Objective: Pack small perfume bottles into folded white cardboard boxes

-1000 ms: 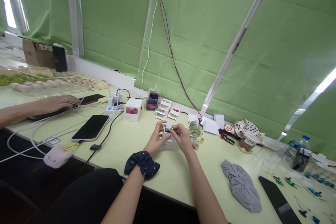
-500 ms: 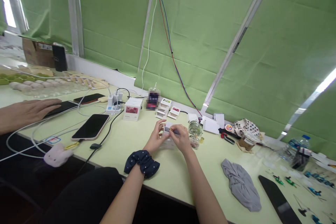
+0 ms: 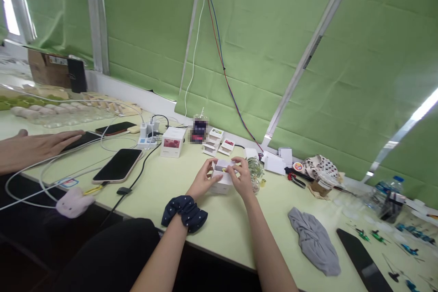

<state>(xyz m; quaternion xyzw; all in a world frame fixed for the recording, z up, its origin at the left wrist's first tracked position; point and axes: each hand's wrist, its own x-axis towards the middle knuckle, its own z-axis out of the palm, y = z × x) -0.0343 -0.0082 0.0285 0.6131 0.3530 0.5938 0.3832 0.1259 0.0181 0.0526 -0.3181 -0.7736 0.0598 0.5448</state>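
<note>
A small white cardboard box [image 3: 221, 187] stands on the table before me with its top open. My left hand [image 3: 201, 180] grips its left side, thumb on the near wall and fingers at the far edge. At the right rim, my right hand [image 3: 243, 178] has thumb and fingertips closed on the box's edge or flap. A small yellowish thing [image 3: 224, 169] shows inside the box, too small to name. Just right of my right hand sit clear glass-like pieces [image 3: 255, 169], partly hidden by it, and a small gold cap-like piece [image 3: 263, 183].
Behind stand a white box with a berry picture [image 3: 173, 142] and small open cartons [image 3: 226, 146]. Leftward are a phone [image 3: 118, 165], a power strip [image 3: 148, 140], cables and another person's hand [image 3: 41, 148]. Rightward lie red-handled pliers [image 3: 296, 179], grey cloth [image 3: 315, 241] and a dark phone [image 3: 362, 260].
My right hand has moved from over the box's opening, where it pinched a small gold piece, to the right rim. That piece is out of my fingers. My left hand stays on the box.
</note>
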